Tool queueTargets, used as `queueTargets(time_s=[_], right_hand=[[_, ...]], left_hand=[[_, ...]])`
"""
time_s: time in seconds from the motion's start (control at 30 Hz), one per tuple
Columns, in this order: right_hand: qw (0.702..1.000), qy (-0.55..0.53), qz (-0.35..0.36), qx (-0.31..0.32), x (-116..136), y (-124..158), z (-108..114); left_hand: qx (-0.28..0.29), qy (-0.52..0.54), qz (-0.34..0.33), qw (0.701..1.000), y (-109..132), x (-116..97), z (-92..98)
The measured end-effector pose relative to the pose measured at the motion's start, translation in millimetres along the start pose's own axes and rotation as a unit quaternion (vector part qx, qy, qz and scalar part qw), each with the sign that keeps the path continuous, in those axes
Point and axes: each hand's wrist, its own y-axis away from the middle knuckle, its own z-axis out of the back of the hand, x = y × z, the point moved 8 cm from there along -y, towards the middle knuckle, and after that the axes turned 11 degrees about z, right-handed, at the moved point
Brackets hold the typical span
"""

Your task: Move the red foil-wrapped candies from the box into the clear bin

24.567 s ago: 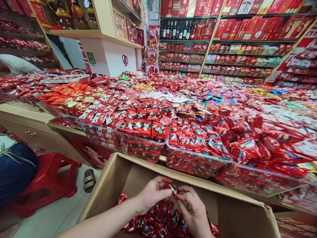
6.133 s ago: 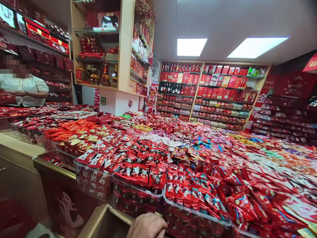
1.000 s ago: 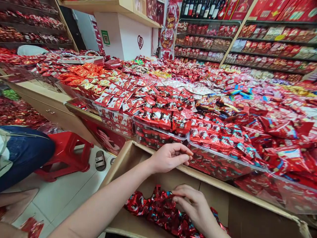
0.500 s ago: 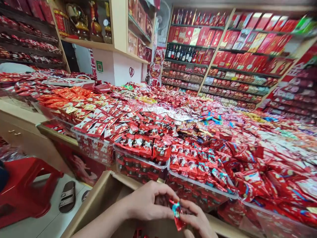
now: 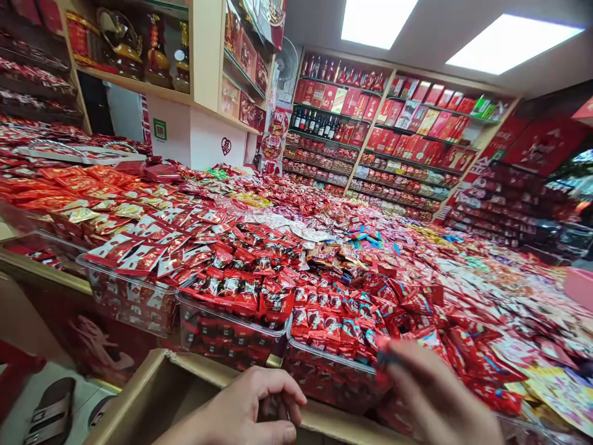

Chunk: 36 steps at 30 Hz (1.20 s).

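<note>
**Hands apart over the carton rim**

My left hand [image 5: 262, 405] curls at bottom centre above the cardboard carton rim [image 5: 222, 371]; I cannot tell what it holds. My blurred right hand [image 5: 438, 395], lower right, is at a red foil packet [image 5: 383, 357] before a clear plastic tub [image 5: 324, 386]. A fingertip pinch suits something this small.

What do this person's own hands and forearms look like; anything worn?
The left hand and the slightly blurred right hand are bare, with no gloves, and no ring or watch shows. The left forearm is bare too, no sleeve in view.
</note>
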Motion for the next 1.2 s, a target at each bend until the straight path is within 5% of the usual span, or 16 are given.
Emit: queueTargets(time_s=[0.07, 0.1, 0.23, 0.37, 0.73, 1.0, 1.2], right_hand=[[0.99, 0.136, -0.04, 0.009, -26, -35, 24], [0.98, 0.174, -0.072, 0.066, -43, -49, 23], [0.939, 0.24, -0.105, 0.223, -86, -76, -6], [0.915, 0.268, -0.106, 0.281, -99, -72, -30], [0.892, 0.339, -0.013, 0.3, -82, -89, -42], [0.887, 0.316, -0.034, 0.334, -114, -115, -74], [0.883, 0.334, -0.05, 0.327, -126, -124, -74]], left_hand=[[-0.014, -0.024, -0.007, 1.0, 0, -2, 1.8], [-0.018, -0.035, -0.012, 0.999, 0, -3, 2.1], [-0.025, -0.048, -0.028, 0.998, 0, -5, 2.3], [-0.02, -0.047, -0.03, 0.998, -1, -3, 1.4], [-0.026, -0.06, -0.016, 0.998, -2, -2, 1.9], [-0.023, -0.063, -0.026, 0.997, -4, -2, 3.4], [-0.022, -0.068, -0.028, 0.997, -2, 1, 3.3]])
